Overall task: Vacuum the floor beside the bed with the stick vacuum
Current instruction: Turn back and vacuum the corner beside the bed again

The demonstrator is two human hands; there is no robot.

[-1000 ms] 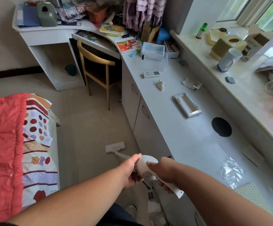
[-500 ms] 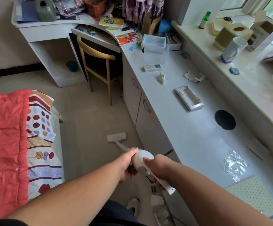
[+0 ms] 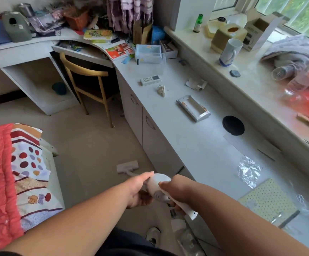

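The stick vacuum [image 3: 157, 189] is gripped by both hands, left hand [image 3: 139, 191] and right hand [image 3: 175, 191] closed around its body. Its floor head [image 3: 127, 166] rests between bed [image 3: 11, 172] and cabinet [image 3: 150, 141]; the cabinet may be struck if swung wide.

Beige floor [image 3: 87, 145] with white vacuum head [image 3: 127, 166], wooden chair [image 3: 91, 85], bed [image 3: 11, 172] alongside.

head view: single, worn on person's head | faces forward and down | near: forearms, hands [image 3: 161, 191] | left: bed [image 3: 0, 174] | right: desk [image 3: 196, 137] | far: chair [image 3: 87, 78]
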